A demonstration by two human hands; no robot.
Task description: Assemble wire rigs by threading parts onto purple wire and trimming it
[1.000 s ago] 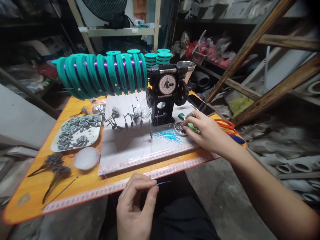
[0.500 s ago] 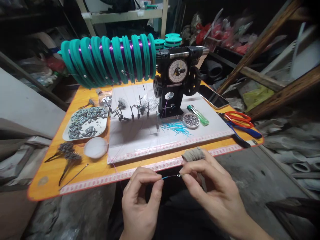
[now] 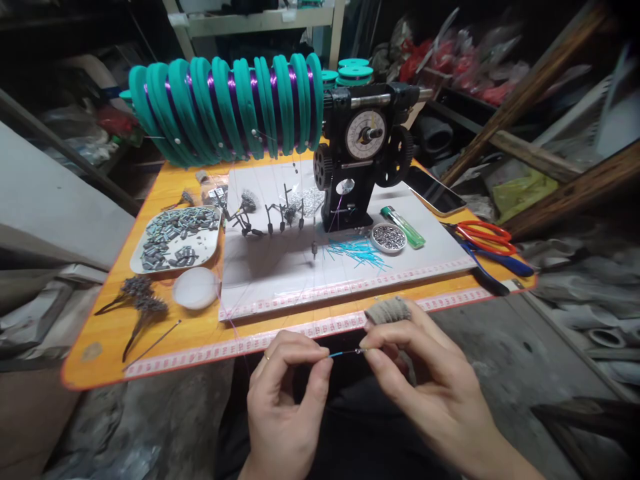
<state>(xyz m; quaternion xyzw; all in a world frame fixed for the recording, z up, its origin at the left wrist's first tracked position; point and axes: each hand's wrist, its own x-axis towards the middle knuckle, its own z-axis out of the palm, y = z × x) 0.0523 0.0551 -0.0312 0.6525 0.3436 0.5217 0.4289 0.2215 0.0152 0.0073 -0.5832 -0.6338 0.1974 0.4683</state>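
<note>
My left hand [image 3: 285, 400] pinches the end of a thin blue tube [image 3: 337, 355] between thumb and forefinger. A dark thread of line links the tube to a tiny metal swivel [image 3: 358, 351]. My right hand [image 3: 435, 380] grips that swivel by fingertip and thumb; its far end is hidden. A grey cloth wrap [image 3: 389, 311] covers one of the right fingers. Both hands are in front of the table's near edge, above the lap. Just beyond them lie loose blue tubes [image 3: 357, 252] and a small white dish [image 3: 389, 239] of tiny metal pieces.
Green spools [image 3: 227, 110] of purple line sit on a black geared winder [image 3: 347, 167]. Grey weights fill a white tray [image 3: 213, 257] at left, beside a white cup [image 3: 194, 289]. A green lighter [image 3: 404, 228], phone [image 3: 435, 191], orange-handled scissors [image 3: 485, 237] and blue-handled pliers [image 3: 490, 267] lie at right.
The table and winder have shifted slightly up and right in view. My left hand has come a little closer to my right, and both keep their pinch.
</note>
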